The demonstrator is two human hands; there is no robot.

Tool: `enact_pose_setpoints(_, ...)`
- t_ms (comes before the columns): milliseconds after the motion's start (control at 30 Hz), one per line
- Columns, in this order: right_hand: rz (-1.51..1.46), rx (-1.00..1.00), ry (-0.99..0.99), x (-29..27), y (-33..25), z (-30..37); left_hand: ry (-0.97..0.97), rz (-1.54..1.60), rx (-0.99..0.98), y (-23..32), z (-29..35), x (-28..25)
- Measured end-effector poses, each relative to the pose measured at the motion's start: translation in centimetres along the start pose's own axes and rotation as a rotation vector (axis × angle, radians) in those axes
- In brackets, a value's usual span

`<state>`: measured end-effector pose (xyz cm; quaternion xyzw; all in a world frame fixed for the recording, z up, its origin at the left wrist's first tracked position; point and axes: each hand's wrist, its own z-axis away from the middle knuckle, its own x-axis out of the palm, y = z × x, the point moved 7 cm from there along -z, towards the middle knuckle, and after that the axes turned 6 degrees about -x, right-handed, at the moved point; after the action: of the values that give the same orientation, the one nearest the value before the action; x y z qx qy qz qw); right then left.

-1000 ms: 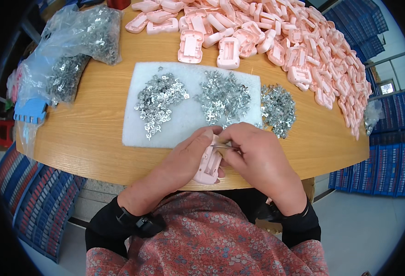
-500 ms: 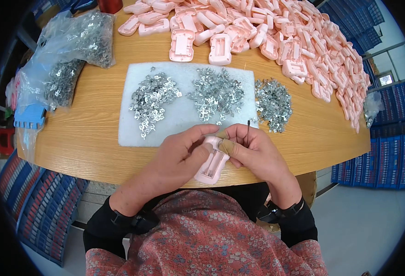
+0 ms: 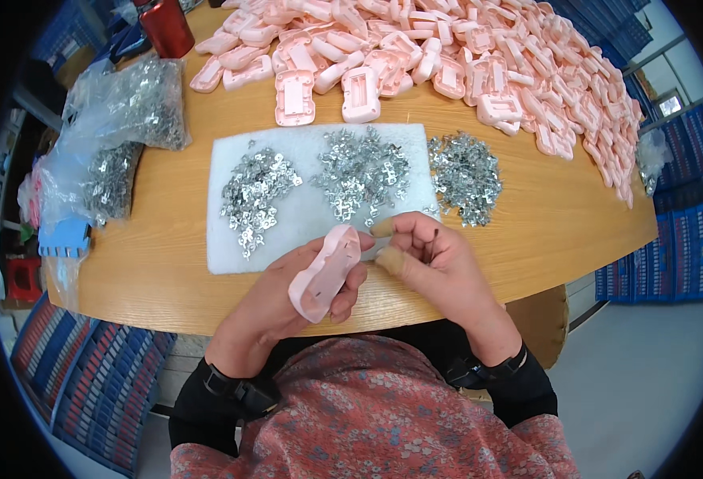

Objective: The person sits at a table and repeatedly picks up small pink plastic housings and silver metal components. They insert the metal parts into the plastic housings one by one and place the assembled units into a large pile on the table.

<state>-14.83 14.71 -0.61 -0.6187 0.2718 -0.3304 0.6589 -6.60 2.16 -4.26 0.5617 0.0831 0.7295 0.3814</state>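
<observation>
A pink plastic housing (image 3: 325, 275), turned on its side with its hollow inner face showing, rests in my left hand (image 3: 275, 289), whose fingers wrap round its edge. Just right of the housing is my right hand (image 3: 445, 267), with tan finger covers on thumb and forefinger, which stand a little apart. Its other fingers curl round a thin dark tool (image 3: 436, 234); only the tip shows, so its kind is unclear. Beyond the hands lie small silver metal clips in a left heap (image 3: 257, 195), a middle heap (image 3: 363, 176) and a right heap (image 3: 467, 180).
A white foam sheet (image 3: 223, 259) carries two of the heaps. Many pink housings (image 3: 487, 72) are piled along the far and right side of the wooden table (image 3: 168, 271). Bags of metal clips (image 3: 148, 104), a blue block (image 3: 64, 239) and a red bottle (image 3: 166, 30) stand at left.
My left hand has turned the housing over from its slotted face to its hollow side. My right hand has come off it to the right. The whole view has shifted slightly.
</observation>
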Motion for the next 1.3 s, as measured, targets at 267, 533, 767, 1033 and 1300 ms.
enact_pose_setpoints(267, 0.21, 0.005, -0.151, 0.1, 0.4, -0.6, -0.079, 0.07, -0.133, -0.7, 0.5, 0.8)
enact_pose_setpoints(533, 0.041, -0.022, -0.049, -1.8, 0.4, 0.6, -0.097, 0.175, -0.167, -0.6, 0.2, 1.1)
enact_pose_setpoints(767, -0.093, 0.01, -0.078, -3.0, -0.5, 3.5, 0.079, -0.152, -0.033, 0.2, -2.0, 2.5)
enact_pose_setpoints(1033, -0.086, -0.04, 0.193, -8.1, -1.3, 8.9, 0.052, -1.106, 0.197, -0.5, -5.6, 11.6)
enact_pose_setpoints(1300, 0.116, 0.089, 0.6, -24.6, 5.3, 24.7, 0.291, -1.683, 0.502, 7.6, -12.2, 11.2)
